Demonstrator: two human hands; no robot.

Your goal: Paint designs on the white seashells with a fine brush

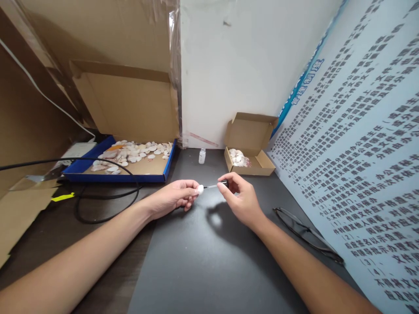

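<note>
A small white shell (200, 189) is pinched between thumb and fingertips of my left hand (178, 195). My right hand (240, 197) grips the black cap of a thin brush applicator (212, 186). The brush points left, and its dark tip is at the shell's edge; I cannot tell whether they touch. Beyond both hands, a small clear bottle (202, 156) with a pale label stands upright on the dark mat, its cap off.
A blue-edged cardboard box (147, 178) of loose shells lies back left, a smaller cardboard box (266, 165) with shells back right. A black cable (78, 205) loops at left. Eyeglasses (306, 231) lie at right beside a printed board (360, 174). A white wall panel (248, 56) stands behind.
</note>
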